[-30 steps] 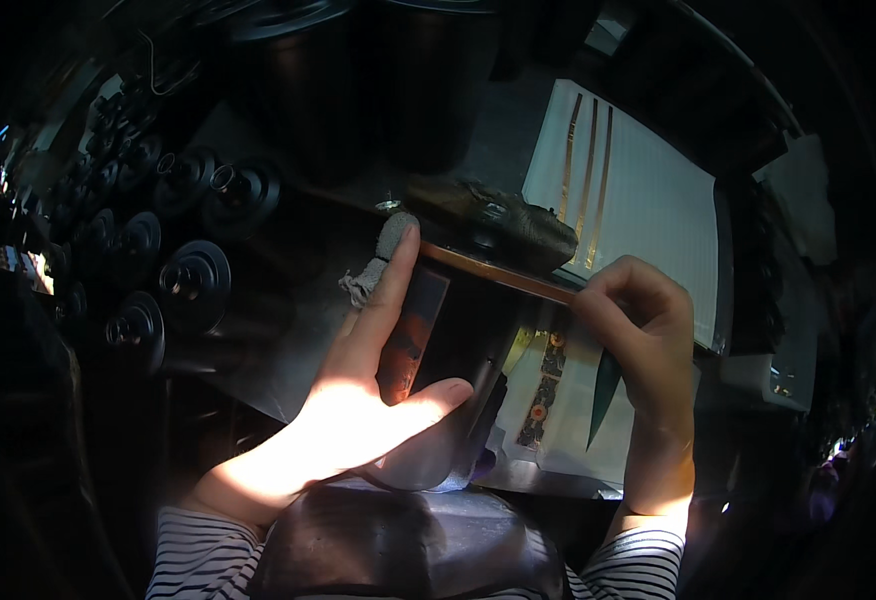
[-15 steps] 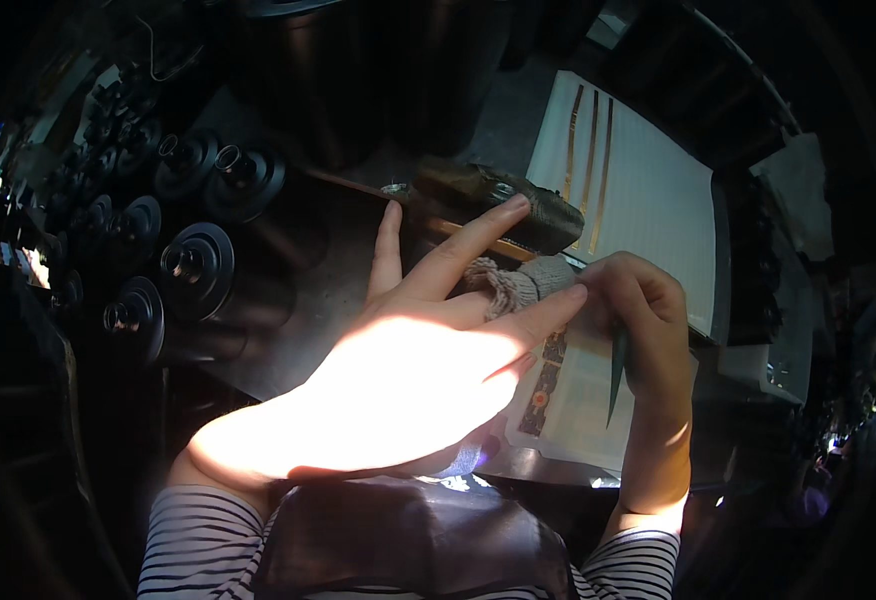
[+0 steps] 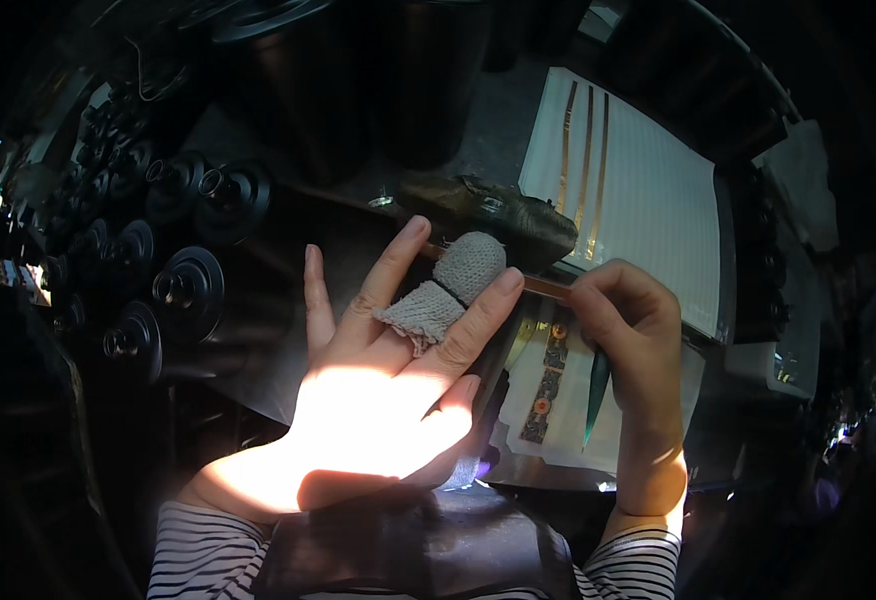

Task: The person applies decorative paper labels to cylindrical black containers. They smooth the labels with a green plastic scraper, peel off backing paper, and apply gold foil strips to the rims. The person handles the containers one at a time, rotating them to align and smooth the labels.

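Note:
My left hand [image 3: 373, 385] is spread flat, its fingers apart. A grey knitted finger cover [image 3: 463, 275], with a dark band round it, sits on one of its middle fingers. That covered finger rests on a thin copper-coloured strip [image 3: 546, 287], just in front of a dark, wrapped-looking block [image 3: 493, 212]. To the right, my right hand [image 3: 633, 320] pinches the strip's right end between thumb and forefinger. A slim green pointed tool [image 3: 596, 395] hangs down from the same hand, tucked in its other fingers; its upper part is hidden.
Behind my right hand lies a white ridged tray [image 3: 648, 180] with three copper-coloured strips [image 3: 588, 170]. Nearer me, a dark patterned strip with orange discs [image 3: 543, 405] lies on a pale sheet [image 3: 583, 440]. Several black round-flanged parts [image 3: 190, 290] stand at the left.
My left hand has shifted left and turned, bringing the finger cover into full view. My right hand has dipped slightly, and the strip between both hands now shows.

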`<move>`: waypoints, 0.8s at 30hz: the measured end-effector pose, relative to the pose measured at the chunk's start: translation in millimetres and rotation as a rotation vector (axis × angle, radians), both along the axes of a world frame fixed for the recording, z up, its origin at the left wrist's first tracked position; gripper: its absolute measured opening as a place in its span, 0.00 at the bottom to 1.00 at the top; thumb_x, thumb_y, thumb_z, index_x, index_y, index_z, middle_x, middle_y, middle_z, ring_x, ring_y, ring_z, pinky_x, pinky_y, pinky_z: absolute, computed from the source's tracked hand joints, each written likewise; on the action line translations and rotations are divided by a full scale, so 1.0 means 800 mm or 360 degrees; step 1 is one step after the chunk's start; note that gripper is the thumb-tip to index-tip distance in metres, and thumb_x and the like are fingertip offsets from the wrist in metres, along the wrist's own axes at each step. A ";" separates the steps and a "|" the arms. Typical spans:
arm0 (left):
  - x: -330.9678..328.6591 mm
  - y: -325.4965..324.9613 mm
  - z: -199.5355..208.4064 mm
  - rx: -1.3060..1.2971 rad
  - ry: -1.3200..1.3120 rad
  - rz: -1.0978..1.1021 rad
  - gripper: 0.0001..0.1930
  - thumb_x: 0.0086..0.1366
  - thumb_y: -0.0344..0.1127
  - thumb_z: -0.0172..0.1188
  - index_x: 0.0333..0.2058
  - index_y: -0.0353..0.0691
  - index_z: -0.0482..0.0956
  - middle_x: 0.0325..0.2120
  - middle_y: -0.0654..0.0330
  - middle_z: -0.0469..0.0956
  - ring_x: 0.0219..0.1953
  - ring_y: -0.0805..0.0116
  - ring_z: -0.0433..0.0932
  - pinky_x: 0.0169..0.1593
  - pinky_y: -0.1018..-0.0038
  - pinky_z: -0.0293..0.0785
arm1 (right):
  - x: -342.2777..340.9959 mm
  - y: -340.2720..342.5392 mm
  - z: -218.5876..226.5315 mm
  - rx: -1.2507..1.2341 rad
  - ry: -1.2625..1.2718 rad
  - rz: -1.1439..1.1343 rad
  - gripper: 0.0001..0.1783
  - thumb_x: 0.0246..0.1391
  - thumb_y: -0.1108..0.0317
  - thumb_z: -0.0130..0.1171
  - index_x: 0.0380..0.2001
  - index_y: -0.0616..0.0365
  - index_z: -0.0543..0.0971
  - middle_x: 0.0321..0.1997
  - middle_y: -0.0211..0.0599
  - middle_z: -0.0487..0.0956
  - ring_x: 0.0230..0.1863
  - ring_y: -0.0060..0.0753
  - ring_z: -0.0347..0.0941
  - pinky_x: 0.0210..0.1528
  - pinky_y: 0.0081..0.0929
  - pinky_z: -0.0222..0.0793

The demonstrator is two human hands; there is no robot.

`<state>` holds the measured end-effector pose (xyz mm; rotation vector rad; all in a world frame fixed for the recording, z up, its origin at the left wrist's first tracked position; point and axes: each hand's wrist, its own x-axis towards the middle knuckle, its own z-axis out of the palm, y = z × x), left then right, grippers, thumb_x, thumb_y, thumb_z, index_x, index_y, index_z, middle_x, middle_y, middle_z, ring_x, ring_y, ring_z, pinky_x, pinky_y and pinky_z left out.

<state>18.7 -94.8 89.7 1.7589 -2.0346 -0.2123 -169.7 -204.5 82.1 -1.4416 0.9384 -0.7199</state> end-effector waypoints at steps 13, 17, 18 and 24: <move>-0.013 0.004 -0.014 0.0179 0.0753 0.0113 0.48 0.48 0.40 0.66 0.64 0.41 0.47 0.56 0.37 0.54 0.64 0.40 0.48 0.63 0.50 0.51 | 0.016 0.007 -0.010 -0.0021 -0.0147 -0.0099 0.08 0.53 0.67 0.61 0.27 0.61 0.77 0.23 0.23 0.73 0.25 0.11 0.64 0.29 0.10 0.59; 0.013 0.001 -0.043 0.0376 0.1493 0.0129 0.55 0.50 0.42 0.68 0.66 0.42 0.35 0.63 0.38 0.45 0.66 0.45 0.44 0.65 0.56 0.49 | 0.031 0.012 0.008 -0.0055 -0.0146 -0.0062 0.07 0.51 0.68 0.63 0.26 0.60 0.77 0.23 0.21 0.73 0.26 0.10 0.65 0.29 0.10 0.59; 0.011 0.005 -0.043 0.0295 0.1540 0.0139 0.52 0.51 0.40 0.68 0.66 0.44 0.38 0.62 0.40 0.48 0.67 0.46 0.43 0.65 0.55 0.47 | 0.031 0.011 0.005 -0.0053 -0.0184 -0.0034 0.08 0.50 0.67 0.64 0.26 0.60 0.77 0.23 0.21 0.73 0.25 0.09 0.65 0.28 0.10 0.58; 0.006 0.005 -0.024 -0.0079 0.0488 0.0030 0.37 0.53 0.38 0.61 0.63 0.56 0.57 0.59 0.49 0.63 0.66 0.46 0.46 0.62 0.39 0.38 | 0.029 0.010 -0.004 -0.0019 -0.0190 -0.0090 0.08 0.50 0.68 0.64 0.28 0.60 0.78 0.22 0.21 0.74 0.25 0.09 0.65 0.28 0.09 0.58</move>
